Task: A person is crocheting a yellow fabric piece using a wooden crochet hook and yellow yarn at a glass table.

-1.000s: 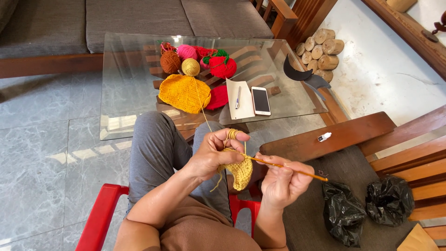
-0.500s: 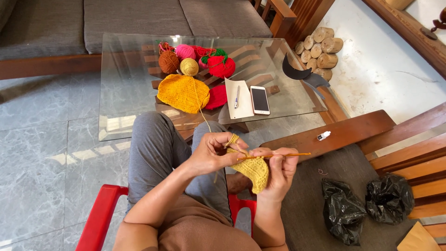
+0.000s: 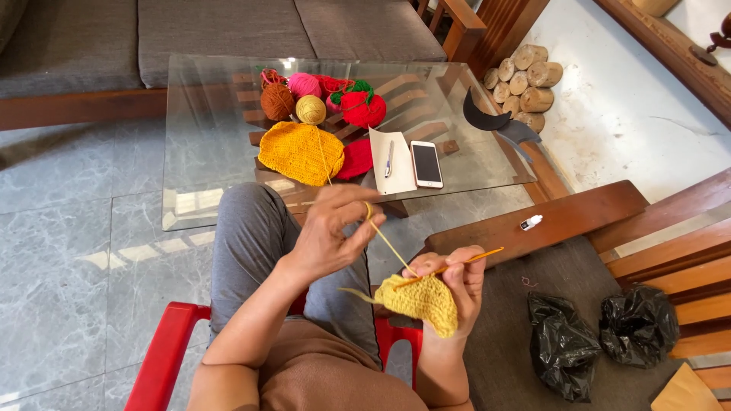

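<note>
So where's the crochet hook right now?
In the right hand, low and right of centre in the head view, the orange crochet hook pokes from the yellow crocheted piece.

Single head-worn view, looking steeply down from close above the lap, facing forward over a glass table (image 3: 198, 175) toward a sofa (image 3: 213, 30).

Home living room: grey sofa (image 3: 213, 30), glass coffee table (image 3: 205, 114), tiled floor (image 3: 76, 259).

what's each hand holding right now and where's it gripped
The right hand holds the yellow crochet piece at its upper edge, with the hook pinched in the fingers. The left hand holds the yarn strand looped over a finger.
</note>
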